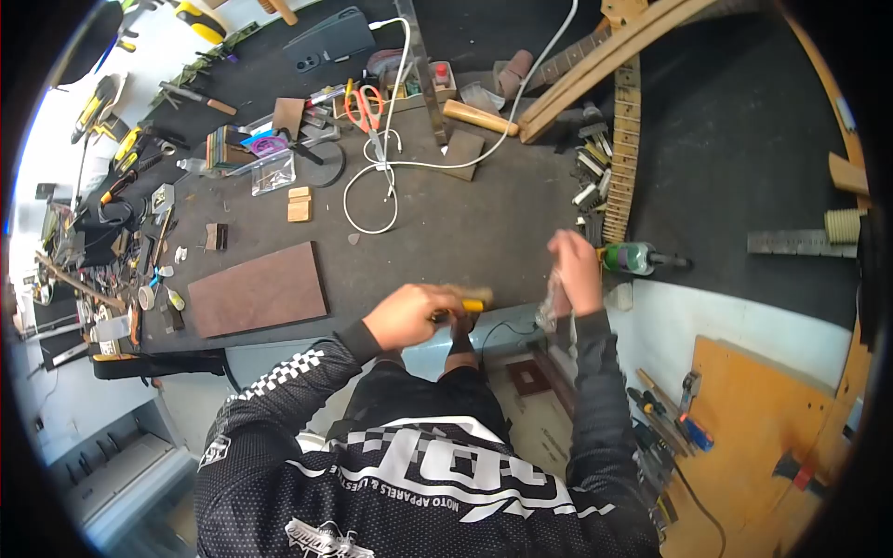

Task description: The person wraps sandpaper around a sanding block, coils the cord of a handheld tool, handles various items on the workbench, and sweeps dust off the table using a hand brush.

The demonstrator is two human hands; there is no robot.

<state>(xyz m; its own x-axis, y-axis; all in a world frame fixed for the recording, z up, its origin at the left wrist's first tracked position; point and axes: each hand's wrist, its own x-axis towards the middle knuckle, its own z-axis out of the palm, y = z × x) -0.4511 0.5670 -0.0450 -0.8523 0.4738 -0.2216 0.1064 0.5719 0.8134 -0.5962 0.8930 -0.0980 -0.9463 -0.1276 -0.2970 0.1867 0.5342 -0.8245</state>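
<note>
My left hand (414, 314) is closed around a small tool with a yellow-and-black handle (473, 305), over the bench's front edge. A beige, blurred part shows beside that handle; the tool's exact kind is unclear. To the right, my right hand (577, 270) is raised with its fingers closed on a crinkled piece of clear plastic (553, 312) that hangs below it. Just beyond this hand lies a green translucent item with a dark tip (633, 259). A flat brown board (259, 290) rests on the bench left of my left hand.
The dark bench (446, 232) carries a coiled white cable (358, 228), orange-handled scissors (366, 110), small wooden blocks (299, 206) and a phone (326, 42). A guitar neck (624, 139) stands right of centre. A steel ruler (791, 244) lies far right; tools crowd the left side.
</note>
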